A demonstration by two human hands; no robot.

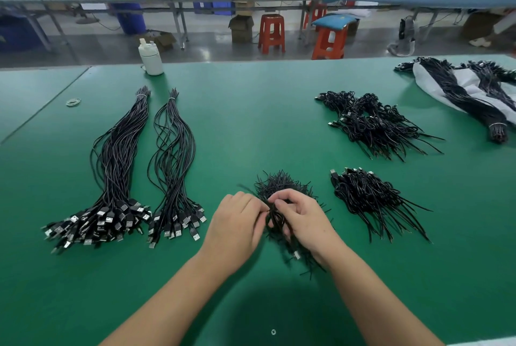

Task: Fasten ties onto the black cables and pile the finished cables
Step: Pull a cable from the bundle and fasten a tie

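Observation:
My left hand (pixel 237 224) and my right hand (pixel 303 218) meet over a coiled black cable (pixel 276 224) near the table's front middle. Both hands pinch it, fingertips close together at its top. Its loose ends and a silver plug trail toward me under my right wrist. Just behind my fingers lies a heap of short black ties (pixel 282 185). Two long bundles of untied USB cables (pixel 117 167) (pixel 174 167) lie to the left, plugs toward me. Two piles of coiled, tied cables sit to the right, one near (pixel 368 197) and one farther back (pixel 374 122).
A green table (pixel 251 111) carries everything. A white bottle (pixel 150 58) stands at the far edge. A rubber band (pixel 73 101) lies far left. More cable bundles on a white sheet (pixel 463 88) fill the far right corner. Red stools and benches stand beyond.

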